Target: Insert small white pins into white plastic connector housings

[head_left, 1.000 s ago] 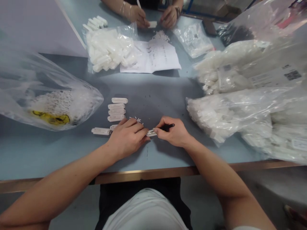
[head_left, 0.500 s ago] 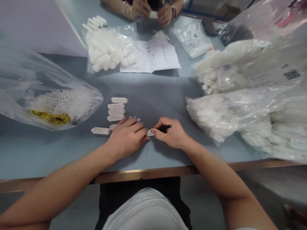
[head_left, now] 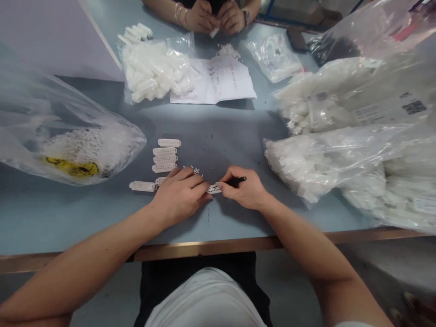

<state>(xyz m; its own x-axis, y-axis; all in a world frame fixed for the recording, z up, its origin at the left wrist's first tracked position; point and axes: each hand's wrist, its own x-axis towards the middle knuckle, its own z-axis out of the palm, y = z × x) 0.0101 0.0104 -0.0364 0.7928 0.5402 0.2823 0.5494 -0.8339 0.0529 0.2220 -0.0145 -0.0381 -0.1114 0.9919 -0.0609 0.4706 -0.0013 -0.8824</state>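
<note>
My right hand [head_left: 243, 188] grips a black pen [head_left: 235, 181], its tip hidden by my fingers at a small white plastic tag [head_left: 214, 189]. My left hand [head_left: 180, 196] pins the tag's other end with its fingertips. Beside my left hand lie several printed white tags [head_left: 165, 156], roughly parallel on the blue-grey table [head_left: 211, 131]. One more tag [head_left: 143, 186] sits just left of my wrist, and tiny white bits [head_left: 195, 170] lie above my knuckles.
Across the table, a co-worker's hands [head_left: 207, 18] hold a small white piece. Between us lie a printed paper sheet [head_left: 214, 79] and a bag of white plastic parts [head_left: 153, 68]. Large clear bags of white parts [head_left: 323, 159] [head_left: 68, 141] crowd both sides.
My hands have barely moved, with the pen shifting slightly at the tag. The co-worker's hands have come closer together around the small white piece.
</note>
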